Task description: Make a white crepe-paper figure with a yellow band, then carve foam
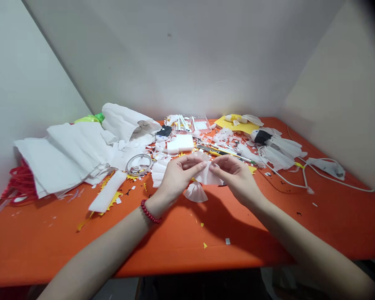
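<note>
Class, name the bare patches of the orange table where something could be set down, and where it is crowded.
Bare: near right of the table, between right hand and white cable; near left, in front of the paper stack. Crowded: behind the left hand and the white paper both hands pinch: scraps, pens, tape ring.

I'm looking at an orange table [175, 250] strewn with paper scraps. On its left lie a stack of white sheets [65, 154], a white strip [108, 191] and a red cord coil [20, 183] at the edge. In the middle are a tape ring [139, 163], a white block [180, 144], a clear tray [190, 123], pens [221, 151] and a small pleated fan [196, 192]. To the right are a yellow sheet [234, 125] and a white cable [303, 175].
</note>
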A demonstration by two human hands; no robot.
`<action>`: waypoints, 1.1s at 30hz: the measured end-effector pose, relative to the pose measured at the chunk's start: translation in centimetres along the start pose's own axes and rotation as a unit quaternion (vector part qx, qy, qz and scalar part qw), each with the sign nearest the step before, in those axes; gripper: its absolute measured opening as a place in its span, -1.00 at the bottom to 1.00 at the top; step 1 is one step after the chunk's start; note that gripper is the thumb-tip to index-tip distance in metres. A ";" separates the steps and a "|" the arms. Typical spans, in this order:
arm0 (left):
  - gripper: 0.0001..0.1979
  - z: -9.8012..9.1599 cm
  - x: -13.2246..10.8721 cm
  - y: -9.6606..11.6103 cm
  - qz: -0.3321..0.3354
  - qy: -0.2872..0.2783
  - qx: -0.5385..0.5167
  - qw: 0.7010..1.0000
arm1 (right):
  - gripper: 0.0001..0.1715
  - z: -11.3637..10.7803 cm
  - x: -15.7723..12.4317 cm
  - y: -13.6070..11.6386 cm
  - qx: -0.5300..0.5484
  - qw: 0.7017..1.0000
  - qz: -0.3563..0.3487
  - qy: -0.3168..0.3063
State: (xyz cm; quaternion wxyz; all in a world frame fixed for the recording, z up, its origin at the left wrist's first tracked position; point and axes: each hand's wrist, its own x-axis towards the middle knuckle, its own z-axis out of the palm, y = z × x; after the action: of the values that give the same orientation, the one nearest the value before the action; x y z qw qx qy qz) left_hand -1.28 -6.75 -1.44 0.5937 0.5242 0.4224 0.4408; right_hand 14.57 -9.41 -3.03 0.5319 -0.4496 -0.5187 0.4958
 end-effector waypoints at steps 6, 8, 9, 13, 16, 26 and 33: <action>-0.76 0.1 -0.4 0.2 0.025 -0.011 0.094 0.995 | -0.77 0.3 -0.3 0.1 -0.015 1.000 -0.022 -0.004; -0.73 0.1 -0.5 0.3 0.038 -0.021 0.115 0.992 | -0.76 0.1 -0.3 0.1 -0.018 0.999 -0.030 0.000; -0.73 0.0 -0.5 0.4 0.038 -0.021 0.117 0.992 | -0.75 -0.1 -0.3 0.1 -0.024 0.999 -0.036 -0.001; -0.79 0.0 -0.3 0.3 0.012 0.003 0.076 0.997 | -0.71 -0.4 -0.2 0.1 -0.065 0.997 -0.048 -0.010; -0.68 0.0 -0.3 0.1 0.005 -0.001 0.032 0.999 | -0.65 -0.3 0.0 0.2 -0.036 0.999 -0.024 0.009; -0.76 0.2 -0.3 -0.1 0.012 -0.018 0.024 0.999 | -0.79 0.0 -0.5 -0.2 -0.045 0.998 -0.045 0.011; -0.79 0.1 -0.3 -0.2 0.028 -0.031 0.084 0.996 | -0.75 -0.2 -0.5 -0.4 -0.068 0.997 -0.032 -0.010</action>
State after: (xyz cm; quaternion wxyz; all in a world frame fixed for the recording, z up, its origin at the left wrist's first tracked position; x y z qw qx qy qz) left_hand -1.26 -7.03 -1.67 0.5483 0.5972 0.4243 0.4035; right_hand 14.85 -9.94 -2.67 0.5102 -0.4630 -0.5708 0.4467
